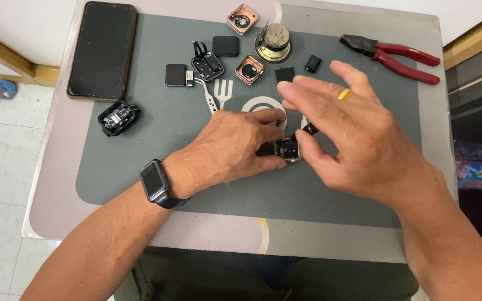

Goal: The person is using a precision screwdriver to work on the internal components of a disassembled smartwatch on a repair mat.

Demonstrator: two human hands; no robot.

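Head view of a small table covered by a grey work mat. The left hand rests on the mat with thumb and forefinger closed on an opened smartwatch case, which lies flat near the mat's middle, its inner parts showing. The right hand hovers just above and to the right of the case, fingers spread and loosely curved; a thin dark tool shows at the base of its thumb, though whether the hand grips it cannot be told.

Judged by the layout, dismantling is well advanced — several pieces already lie apart along the far edge of the mat: two copper-coloured watch shells, a black inner frame, two dark square screens, a round speaker, white tweezers and another black module on the left. The case in hand looks full inside — its emptying seems to remain.

Red-handled pliers and a dark phone lie untouched at the far corners.
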